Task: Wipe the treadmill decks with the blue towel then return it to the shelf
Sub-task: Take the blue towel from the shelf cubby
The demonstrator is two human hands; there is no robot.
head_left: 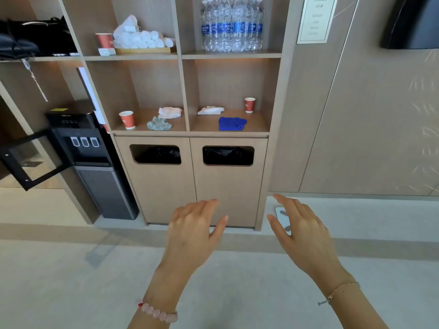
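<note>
both hands are stretched forward at low height, palms down, backs toward the camera. the left hand (193, 227) has its fingers loosely spread and slightly curled, holding nothing; a pink bead bracelet (158, 312) circles its wrist. the right hand (300, 230) is likewise empty, fingers apart and angled up and inward, thumb out to the side, a thin chain bracelet (342, 292) on the wrist. the two hands are apart, with bare gap between them.

the blue towel (232, 123) lies crumpled well above and beyond both hands, between them in line, near the front edge of the lower right compartment of the shelf (187, 96). behind it sit a white cloth (211, 110) and, further right, a red paper cup (250, 104). up and left of the left hand, the next compartment holds another red cup (127, 119), a grey rag (159, 124) and a white cloth (169, 112).

directly beyond the fingertips stand two cabinet doors with bin openings (228, 155), lined in black. a water dispenser (95, 162) stands far left of the left hand. just past the right hand's thumb a white scale (282, 219) lies on the floor. the pale floor (71, 293) under and around both forearms is open.
</note>
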